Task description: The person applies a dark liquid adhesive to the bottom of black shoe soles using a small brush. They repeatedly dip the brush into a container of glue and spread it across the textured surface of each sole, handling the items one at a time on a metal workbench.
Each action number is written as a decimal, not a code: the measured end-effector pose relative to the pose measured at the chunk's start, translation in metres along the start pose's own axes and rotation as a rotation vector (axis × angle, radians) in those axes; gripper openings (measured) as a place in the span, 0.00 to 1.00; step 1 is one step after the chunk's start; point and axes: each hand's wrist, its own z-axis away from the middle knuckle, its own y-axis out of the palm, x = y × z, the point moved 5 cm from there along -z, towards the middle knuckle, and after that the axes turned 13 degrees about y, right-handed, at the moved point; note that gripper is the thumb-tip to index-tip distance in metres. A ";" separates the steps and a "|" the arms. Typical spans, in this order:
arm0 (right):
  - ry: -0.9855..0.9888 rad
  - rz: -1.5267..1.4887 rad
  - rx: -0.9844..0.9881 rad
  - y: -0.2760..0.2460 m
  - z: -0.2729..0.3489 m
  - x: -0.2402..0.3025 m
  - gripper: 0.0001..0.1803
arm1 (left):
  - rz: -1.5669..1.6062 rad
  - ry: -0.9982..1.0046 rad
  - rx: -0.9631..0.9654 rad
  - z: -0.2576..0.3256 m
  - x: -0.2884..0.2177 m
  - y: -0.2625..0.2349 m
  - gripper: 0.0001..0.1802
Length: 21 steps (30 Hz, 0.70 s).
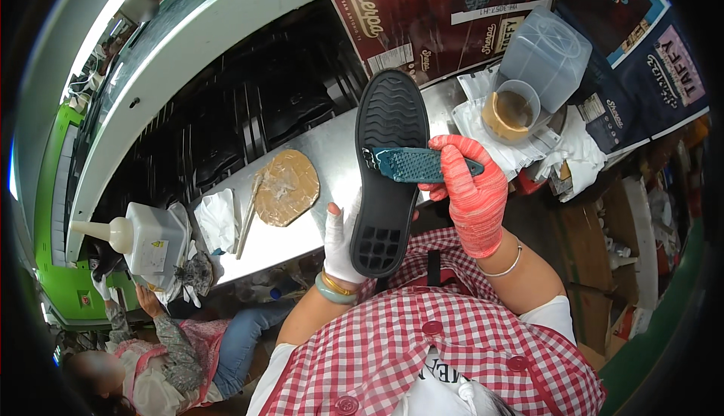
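A black shoe sole [391,197] stands nearly upright before me, its treaded side showing a wavy pattern at the top and square pockets at the bottom. My left hand [344,246], in a white glove with bare fingertips, grips it by the lower left edge; most of its fingers are hidden behind. A red knitted glove covers my right hand [475,193], which is closed around the handle of a teal brush [407,165] with a dotted surface. The brush lies across the middle of the sole, and a whitish wet smear shows at its left end.
A metal bench [332,159] holds a round tape-covered lid [287,188], a stick [249,216] and a spouted bottle [151,242]. Right of the sole are a cup [511,112] and a clear plastic container [547,58]. Beyond the bench, dark items fill a conveyor [219,114]. A co-worker [173,356] sits at left.
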 end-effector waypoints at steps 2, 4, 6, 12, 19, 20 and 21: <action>-0.014 0.008 0.019 0.001 0.001 0.001 0.12 | -0.004 0.002 0.017 -0.002 -0.001 0.001 0.53; -0.026 0.019 0.031 0.002 0.003 0.002 0.12 | -0.013 0.008 0.025 -0.005 -0.003 0.002 0.52; -0.041 0.034 0.035 0.002 0.004 0.002 0.11 | -0.029 0.017 0.027 -0.009 -0.004 0.003 0.52; -0.015 0.069 0.021 0.007 0.007 -0.001 0.11 | 0.063 0.018 -0.041 -0.018 -0.008 0.000 0.50; -0.016 0.088 0.036 0.016 0.012 -0.005 0.11 | 0.078 0.105 -0.056 -0.032 -0.014 -0.002 0.47; -0.015 0.095 0.040 0.017 0.013 -0.005 0.11 | 0.084 0.108 -0.078 -0.033 -0.014 -0.005 0.46; -0.014 0.102 0.043 0.018 0.013 -0.005 0.11 | 0.091 0.111 -0.099 -0.034 -0.015 -0.007 0.46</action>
